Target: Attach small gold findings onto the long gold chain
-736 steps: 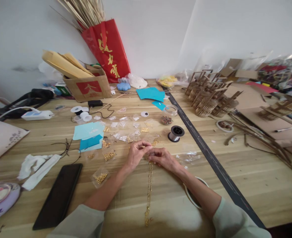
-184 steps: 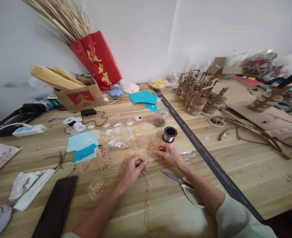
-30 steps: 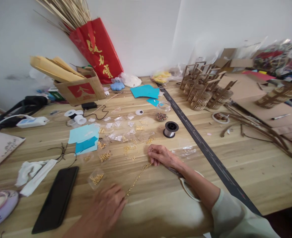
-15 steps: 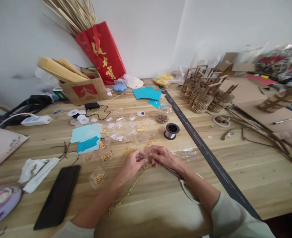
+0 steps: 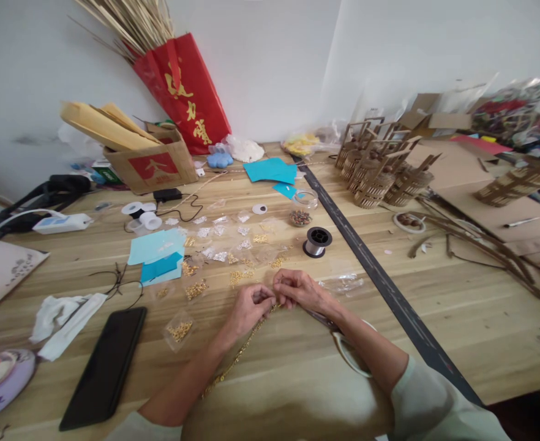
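Note:
A gold chain (image 5: 240, 353) runs from between my fingertips down toward the table's near edge. My left hand (image 5: 251, 308) pinches it close to its upper end, thumb and forefinger together. Almost touching it, my right hand (image 5: 299, 288) is also closed in a pinch at the chain's tip; whatever small piece it holds is hidden by the fingers. Under my right forearm lies a tool with pale looped handles (image 5: 347, 355), partly covered. Just beyond my hands are small bags of gold findings (image 5: 196, 289) and a spool of clear thread (image 5: 317, 242).
A black phone (image 5: 105, 367) lies at left near a bag of gold rings (image 5: 179, 331). Blue cards (image 5: 162, 267), a bowl of beads (image 5: 300, 217) and small woven baskets (image 5: 373, 184) stand farther back. A dark strip (image 5: 366, 260) crosses the table on the right.
My left hand has turned slightly, its thumb and forefinger now closer together by the chain's end. The right hand stays nearly still. The whole view has shifted a little.

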A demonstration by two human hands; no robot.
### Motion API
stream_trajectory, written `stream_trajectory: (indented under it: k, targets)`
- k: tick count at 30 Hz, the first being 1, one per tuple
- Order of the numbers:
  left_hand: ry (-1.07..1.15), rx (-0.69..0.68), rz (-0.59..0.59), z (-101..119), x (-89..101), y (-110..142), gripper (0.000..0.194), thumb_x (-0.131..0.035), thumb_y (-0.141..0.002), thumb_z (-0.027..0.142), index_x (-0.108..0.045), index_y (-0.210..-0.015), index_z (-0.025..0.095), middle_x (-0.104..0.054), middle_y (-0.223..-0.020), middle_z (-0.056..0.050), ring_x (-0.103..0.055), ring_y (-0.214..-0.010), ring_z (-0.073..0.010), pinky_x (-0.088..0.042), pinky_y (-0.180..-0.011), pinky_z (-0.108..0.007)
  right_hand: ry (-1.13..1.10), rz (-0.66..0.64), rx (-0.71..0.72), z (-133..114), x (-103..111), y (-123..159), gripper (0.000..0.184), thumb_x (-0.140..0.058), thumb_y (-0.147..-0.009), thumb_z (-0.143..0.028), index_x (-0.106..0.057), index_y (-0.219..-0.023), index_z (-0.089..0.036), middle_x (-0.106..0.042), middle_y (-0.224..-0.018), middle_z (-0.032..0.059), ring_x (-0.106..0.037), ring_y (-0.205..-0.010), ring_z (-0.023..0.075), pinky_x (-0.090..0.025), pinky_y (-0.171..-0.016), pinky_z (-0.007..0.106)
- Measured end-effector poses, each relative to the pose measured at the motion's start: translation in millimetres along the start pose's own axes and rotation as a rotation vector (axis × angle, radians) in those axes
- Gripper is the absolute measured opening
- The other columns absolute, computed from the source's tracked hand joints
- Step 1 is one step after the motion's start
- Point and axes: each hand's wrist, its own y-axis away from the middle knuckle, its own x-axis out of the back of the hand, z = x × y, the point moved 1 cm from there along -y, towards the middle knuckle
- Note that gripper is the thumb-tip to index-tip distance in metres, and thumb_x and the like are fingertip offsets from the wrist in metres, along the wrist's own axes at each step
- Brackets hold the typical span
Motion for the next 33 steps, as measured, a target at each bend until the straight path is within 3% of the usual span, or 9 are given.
stream_trajectory:
  k: [7,14,22,33]
  targets:
    - [0.006,-0.027,0.005,-4.0,0.6,-2.5,0.019,-0.063,-0.072,0.031,-0.058,-0.069,0.013,-0.057,-0.056,0.001,-0.049,-0.045,-0.0084,-0.037,-0.044,-0.02,-0.003,-0.014,-0.007,-6.4,1.4,0.9,0.027,-0.058,-0.082,-0.042,-0.057,-0.083,-0.015,-0.059,-0.058,-0.0019,-0.053,-0.047,0.0085,-0.043,-0.046,0.019]
    - [0.026,-0.002,0.038,1.1,-0.2,-0.6,0.023,-0.064,-0.071,0.036,-0.056,-0.065,0.015,-0.052,-0.048,0.003,-0.046,-0.042,-0.0082,-0.035,-0.041,-0.019,-0.006,0.082,0.008,-12.2,6.4,3.7,0.03,-0.056,-0.085,-0.043,-0.057,-0.094,-0.015,-0.056,-0.059,-0.0031,-0.048,-0.048,0.0078,-0.036,-0.044,0.017]
    - [0.03,0.012,0.035,-1.3,0.5,-0.4,0.026,-0.064,-0.071,0.039,-0.056,-0.066,0.015,-0.052,-0.048,0.003,-0.046,-0.04,-0.0082,-0.036,-0.039,-0.019,-0.07,0.132,-0.022,-8.7,7.5,1.2,0.031,-0.055,-0.085,-0.047,-0.056,-0.084,-0.016,-0.055,-0.063,-0.0021,-0.043,-0.047,0.0062,-0.029,-0.042,0.017]
    - [0.061,0.015,0.063,-2.0,0.8,-1.9,0.021,-0.061,-0.071,0.034,-0.056,-0.067,0.015,-0.053,-0.047,0.003,-0.047,-0.038,-0.0077,-0.039,-0.036,-0.018,-0.106,0.239,-0.006,6.2,17.4,-6.4,0.03,-0.06,-0.081,-0.045,-0.058,-0.085,-0.016,-0.053,-0.06,-0.0032,-0.047,-0.048,0.0074,-0.035,-0.044,0.018]
